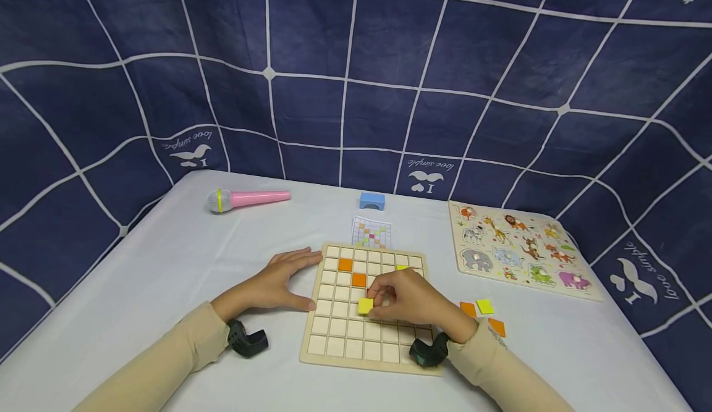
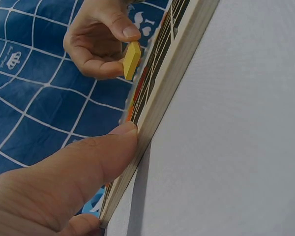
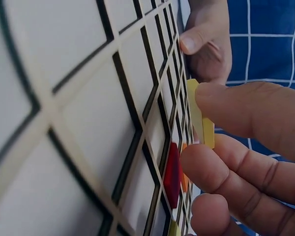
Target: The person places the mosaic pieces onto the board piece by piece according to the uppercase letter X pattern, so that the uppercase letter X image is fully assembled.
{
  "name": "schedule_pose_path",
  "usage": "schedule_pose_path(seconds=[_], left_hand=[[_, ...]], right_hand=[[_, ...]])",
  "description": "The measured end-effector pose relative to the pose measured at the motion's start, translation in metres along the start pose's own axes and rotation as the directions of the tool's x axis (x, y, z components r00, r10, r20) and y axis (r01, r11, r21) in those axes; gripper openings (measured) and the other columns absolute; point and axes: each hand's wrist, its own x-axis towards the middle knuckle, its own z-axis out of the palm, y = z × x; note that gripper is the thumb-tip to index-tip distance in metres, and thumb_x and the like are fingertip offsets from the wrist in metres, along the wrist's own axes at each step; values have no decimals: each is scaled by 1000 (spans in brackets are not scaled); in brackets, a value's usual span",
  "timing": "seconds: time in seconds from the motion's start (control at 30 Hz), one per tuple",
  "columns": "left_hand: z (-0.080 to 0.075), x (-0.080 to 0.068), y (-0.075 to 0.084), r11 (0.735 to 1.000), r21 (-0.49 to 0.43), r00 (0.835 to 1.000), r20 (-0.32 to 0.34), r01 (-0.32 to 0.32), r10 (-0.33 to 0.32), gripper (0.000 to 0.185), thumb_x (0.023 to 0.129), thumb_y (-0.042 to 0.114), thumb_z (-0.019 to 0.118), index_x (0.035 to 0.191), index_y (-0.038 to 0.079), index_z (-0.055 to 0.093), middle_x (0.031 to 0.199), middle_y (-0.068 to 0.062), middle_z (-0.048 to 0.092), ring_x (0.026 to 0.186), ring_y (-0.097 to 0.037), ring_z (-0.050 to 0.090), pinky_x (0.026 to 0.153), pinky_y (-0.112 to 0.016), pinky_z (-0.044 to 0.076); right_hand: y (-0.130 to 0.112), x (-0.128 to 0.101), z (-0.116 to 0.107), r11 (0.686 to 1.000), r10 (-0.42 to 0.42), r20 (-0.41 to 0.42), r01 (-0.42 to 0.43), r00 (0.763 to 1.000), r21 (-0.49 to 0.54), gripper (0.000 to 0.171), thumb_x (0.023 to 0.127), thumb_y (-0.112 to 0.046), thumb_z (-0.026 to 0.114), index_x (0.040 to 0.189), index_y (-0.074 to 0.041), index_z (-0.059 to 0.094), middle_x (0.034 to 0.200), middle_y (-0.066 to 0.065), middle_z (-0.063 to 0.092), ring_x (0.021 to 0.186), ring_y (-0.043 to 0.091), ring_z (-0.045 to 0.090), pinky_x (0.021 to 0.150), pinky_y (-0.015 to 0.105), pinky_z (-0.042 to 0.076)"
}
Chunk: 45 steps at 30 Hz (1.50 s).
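- Yellow tile [image 1: 365,305]: small flat square, smooth painted faces, pinched on its edges betw thumb + forefinger of right hand [image 1: 408,304]; held just above the grid board [image 1: 334,338], approx mid-board, not seated in a cell yet. Right wrist view shows it edge-on, thin, tilted to the board.
- Left hand [image 1: 278,282]: fingers straight + relaxed, gripping nothing. Thumb tip presses the board's left edge (left wrist view: thumb [image 2: 108,147] touching the pale side wall); looks to be steadying it.
- Grid board: pale unfinished wood, square, shallow square cells w/ dark gaps betw them. Lies flat on white cloth-covered table [image 1: 167,264].
- Progress (judged): early. Seated so far: 2 orange tiles [image 1: 345,264], diagonal to each other, upper left area; 1 yellow-green tile [image 1: 402,268] partly hidden behind right hand. Most cells bare.
- Loose tiles [image 1: 485,306] right of board, near right sleeve: 2 orange, 1 yellow – left to place, I'd say.
- Pattern card [image 1: 371,233]: small sheet w/ coloured grid, just beyond board's far edge. Too small to read.
- Blue block [image 1: 372,201] behind card, arch-shaped.
- Pink toy mic [image 1: 245,200]: plastic, grey head, far left.
- Animal peg puzzle [image 1: 520,248]: wooden, far right, pieces in.
- Navy cloth w/ white grid lines [image 1: 356,60] backs everything.
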Motion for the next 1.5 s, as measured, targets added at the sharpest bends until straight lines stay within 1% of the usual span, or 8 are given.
schedule_pose_path(seconds=[0.4, 0.53, 0.7, 0.97, 1.17, 1.23, 1.33, 1.5], left_hand=[[-1, 1, 2, 1000, -2, 1000, 3, 13, -13, 102, 79, 42, 95, 161, 2, 49, 168, -18, 44, 160, -44, 28, 124, -70, 17], [-1, 1, 2, 1000, -6, 1000, 5, 23, -23, 102, 79, 42, 95, 161, 2, 49, 169, -18, 44, 160, -44, 28, 124, -71, 17], [-1, 2, 2, 1000, -9, 1000, 4, 19, -19, 102, 79, 42, 96, 160, 1, 49, 168, -19, 44, 160, -45, 28, 124, -71, 17], [-1, 2, 2, 1000, -14, 1000, 7, 20, -20, 102, 79, 41, 95, 160, 1, 49, 168, -19, 44, 160, -44, 27, 125, -71, 17], [-1, 2, 3, 1000, -15, 1000, 7, 21, -21, 102, 79, 41, 95, 160, 1, 49, 169, -18, 44, 160, -44, 27, 125, -71, 17], [-1, 1, 3, 1000, -17, 1000, 6, 23, -23, 102, 79, 41, 96, 160, 1, 49, 169, -18, 44, 160, -44, 27, 125, -71, 17], [-1, 1, 3, 1000, -18, 1000, 6, 24, -24, 102, 79, 40, 96, 160, 1, 49, 168, -19, 44, 160, -44, 27, 125, -71, 16], [-1, 0, 2, 1000, -12, 1000, 3, 16, -16, 101, 79, 40, 96, 160, 1, 49, 168, -19, 44, 160, -44, 28, 125, -70, 16]], right_hand=[[-6, 8, 9, 999, 5, 27, -3, 1000, -54, 18, 85, -12, 93, 93, -12, 77, 78, -16, 68, 64, -2, 54, 62, 21, 48], [-8, 10, 11, 997, 10, 31, -7, 999, -83, 18, 84, -12, 94, 92, -12, 77, 78, -17, 68, 65, -2, 54, 63, 22, 48], [-10, 11, 12, 992, 18, 28, -14, 999, -126, 19, 84, -12, 93, 93, -12, 77, 77, -18, 67, 67, -2, 53, 64, 22, 47], [-13, 10, 11, 989, 29, 33, -24, 999, -145, 20, 84, -12, 94, 94, -13, 77, 74, -19, 63, 66, -2, 52, 63, 22, 46], [-8, 6, 5, 994, 12, 29, -9, 1000, -113, 17, 86, -14, 92, 96, -14, 78, 77, -18, 64, 64, -1, 50, 62, 23, 44], [-5, 3, 3, 997, 14, 34, -11, 999, -78, 16, 87, -12, 91, 97, -14, 78, 77, -18, 64, 64, -1, 49, 62, 22, 43], [1, -1, -1, 1000, 5, 52, -5, 999, 1, 15, 89, -8, 88, 100, -11, 78, 79, -17, 65, 63, 0, 48, 61, 20, 41], [14, -11, -10, 994, -27, 64, 20, 998, 112, 13, 91, -5, 85, 101, -6, 78, 81, -14, 64, 63, 0, 47, 59, 18, 40]])
